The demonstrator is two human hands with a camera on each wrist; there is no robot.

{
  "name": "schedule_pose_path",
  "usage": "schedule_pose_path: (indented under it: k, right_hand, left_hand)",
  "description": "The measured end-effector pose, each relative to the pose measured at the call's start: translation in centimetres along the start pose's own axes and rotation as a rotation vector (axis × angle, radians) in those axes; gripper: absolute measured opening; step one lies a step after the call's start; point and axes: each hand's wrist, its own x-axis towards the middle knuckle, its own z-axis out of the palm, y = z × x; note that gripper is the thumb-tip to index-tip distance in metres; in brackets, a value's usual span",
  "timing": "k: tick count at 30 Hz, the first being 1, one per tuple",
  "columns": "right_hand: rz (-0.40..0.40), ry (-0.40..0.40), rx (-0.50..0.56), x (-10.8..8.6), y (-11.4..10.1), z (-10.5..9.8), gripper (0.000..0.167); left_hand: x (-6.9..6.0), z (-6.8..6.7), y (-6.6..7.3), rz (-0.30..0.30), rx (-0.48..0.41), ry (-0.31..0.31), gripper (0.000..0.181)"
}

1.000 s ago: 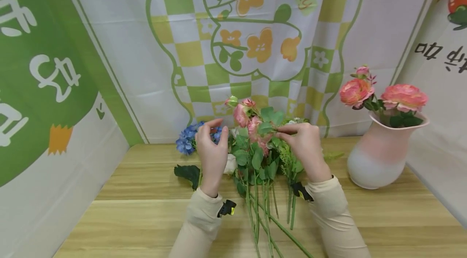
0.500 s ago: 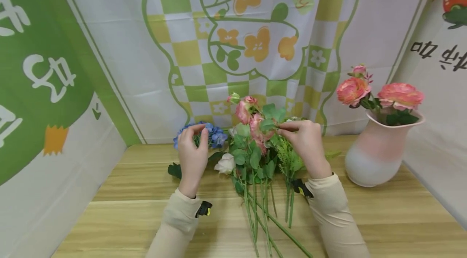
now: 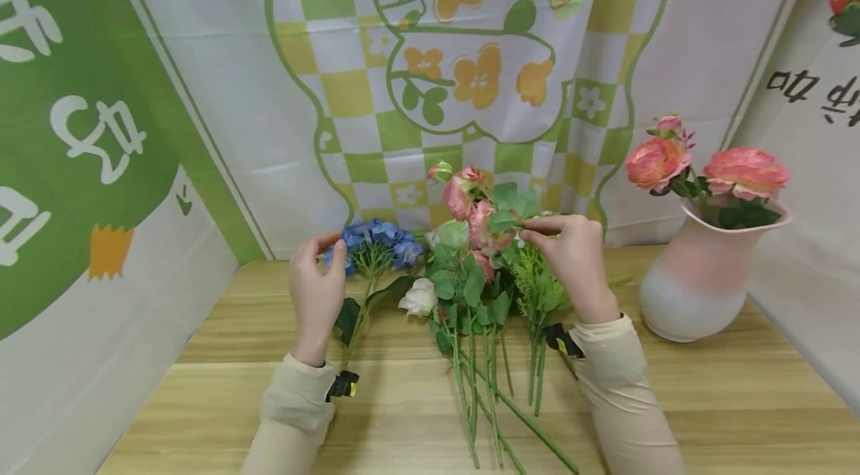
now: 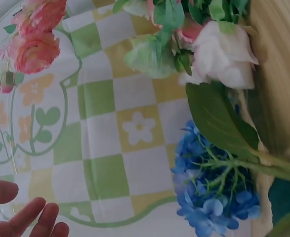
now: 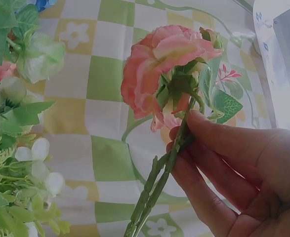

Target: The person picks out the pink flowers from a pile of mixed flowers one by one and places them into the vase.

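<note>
Thumb and fingers of my right hand (image 3: 571,262) (image 5: 233,168) pinch the green stem (image 5: 162,180) of a pink flower (image 5: 162,69), just under its bloom in the right wrist view. In the head view that hand is at the right side of the upright pink blooms (image 3: 480,225). Beside the left edge of a blue hydrangea (image 3: 383,236) (image 4: 214,197) is my left hand (image 3: 317,296), its fingers (image 4: 28,217) loosely bent and apart, with nothing between them. Whether its fingertips touch the petals cannot be told from the head view.
A pink-and-white vase (image 3: 699,281) with pink flowers (image 3: 746,172) stands at the right. Across the wooden table (image 3: 396,415) lie a white rose (image 3: 418,297), leafy green sprigs (image 3: 537,288) and several long stems (image 3: 531,423) pointing towards the front. A printed cloth (image 3: 349,94) hangs behind.
My left hand has moved left across the blue hydrangea, uncovering its bloom and stem. My right hand stays by the pink blooms with its fingers still pinched.
</note>
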Motion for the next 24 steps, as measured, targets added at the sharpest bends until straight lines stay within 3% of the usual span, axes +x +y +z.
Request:
schedule_pose_path:
  k: [10, 16, 24]
  right_hand:
    - [0.043, -0.016, 0.025, 0.0, 0.2, -0.1, 0.014]
    - [0.028, 0.006, 0.027, 0.1, 0.6, -0.3, 0.015]
    - [0.019, 0.043, 0.014, 0.2, 0.9, -0.7, 0.016]
  left_hand:
    - [0.7, -1.4, -2.8, -0.018, 0.101, -0.01, 0.022]
    - [1.4, -1.3, -3.4, 0.004, 0.143, 0.017, 0.02]
    - [2.3, -1.0, -3.9, -0.029, 0.153, 0.018, 0.023]
